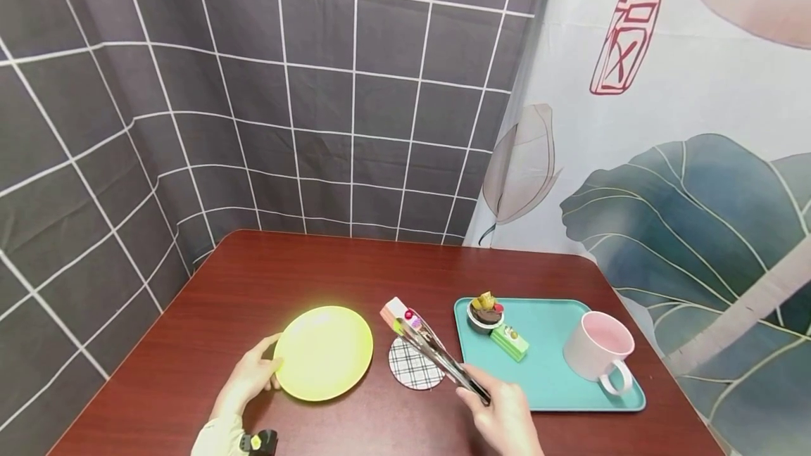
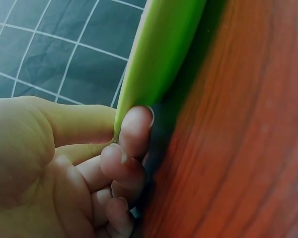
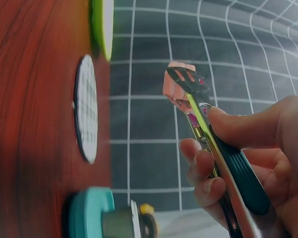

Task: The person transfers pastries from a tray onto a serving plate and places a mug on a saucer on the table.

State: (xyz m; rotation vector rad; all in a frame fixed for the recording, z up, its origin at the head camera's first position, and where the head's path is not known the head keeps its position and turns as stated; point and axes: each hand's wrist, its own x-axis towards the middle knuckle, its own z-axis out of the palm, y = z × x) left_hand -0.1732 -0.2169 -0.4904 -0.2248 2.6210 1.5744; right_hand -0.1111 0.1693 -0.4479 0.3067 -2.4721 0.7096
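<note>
My left hand [image 1: 252,374] pinches the rim of a yellow-green plate [image 1: 324,354], thumb on top and fingers beneath, as the left wrist view shows. In my right hand [image 1: 500,410] are metal tongs [image 1: 437,354] with dark grip pads. A small pink and white cake piece [image 1: 394,309] with berry decoration is clamped at their tips. In the right wrist view the cake piece [image 3: 175,89] is raised off the table. Below the tongs lies a round checked coaster [image 1: 413,366], just right of the plate.
A teal tray [image 1: 545,389] stands on the right of the brown table [image 1: 304,266]. On it are a chocolate cupcake [image 1: 485,315] with fruit, a green cake piece [image 1: 510,342] and a pink mug [image 1: 592,347]. Grey checked cloth [image 1: 317,104] hangs behind.
</note>
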